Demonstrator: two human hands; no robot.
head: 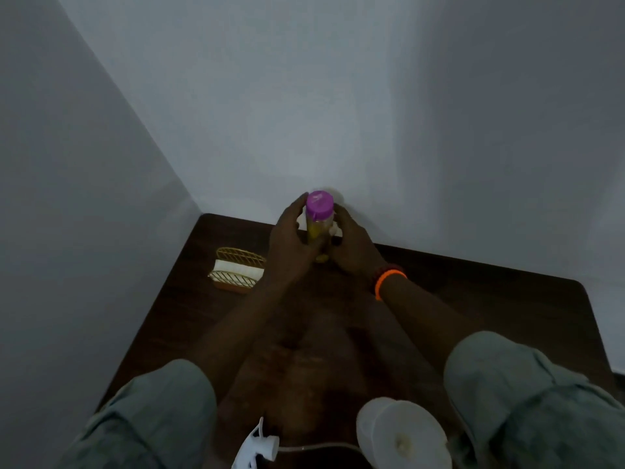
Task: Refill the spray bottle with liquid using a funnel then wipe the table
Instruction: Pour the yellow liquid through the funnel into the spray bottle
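Spray-bottle sprayer head [257,446] and white funnel [404,438] lie unused at the near edge of the surface [473,299]; both hands, left [291,244] and right [352,244], grip a purple-capped refill bottle [319,218], apparently unopened. Pouring and wiping remain.

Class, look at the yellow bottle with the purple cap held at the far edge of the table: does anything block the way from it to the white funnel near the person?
Nothing visible does. Both hands, left hand and right hand, hold the purple-capped yellow bottle; bare dark wooden table lies between it and the white funnel.
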